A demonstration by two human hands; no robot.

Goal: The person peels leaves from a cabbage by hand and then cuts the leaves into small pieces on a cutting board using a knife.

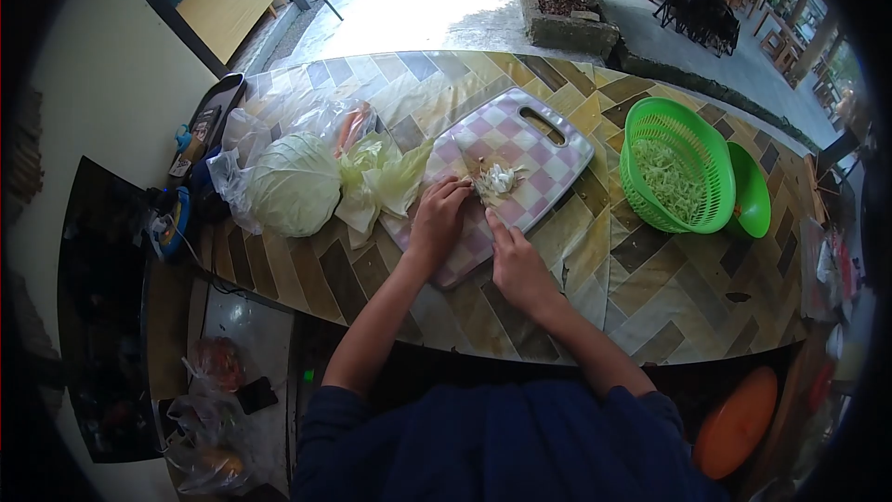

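Observation:
A pink-and-white checkered cutting board lies at an angle on the table. Small pale chopped pieces are heaped near its middle. My left hand is on the board at the left of the heap, fingers bent and pressed together at some small pieces too small to name. My right hand is closed around a knife, whose thin blade points up the board between my hands and is hard to make out. Left of the board are loose cabbage leaves and a cabbage head.
A green basket of shredded cabbage stands at the right, against a green bowl. Plastic bags and a dark tray are at the left. An orange object sits below the table's right edge.

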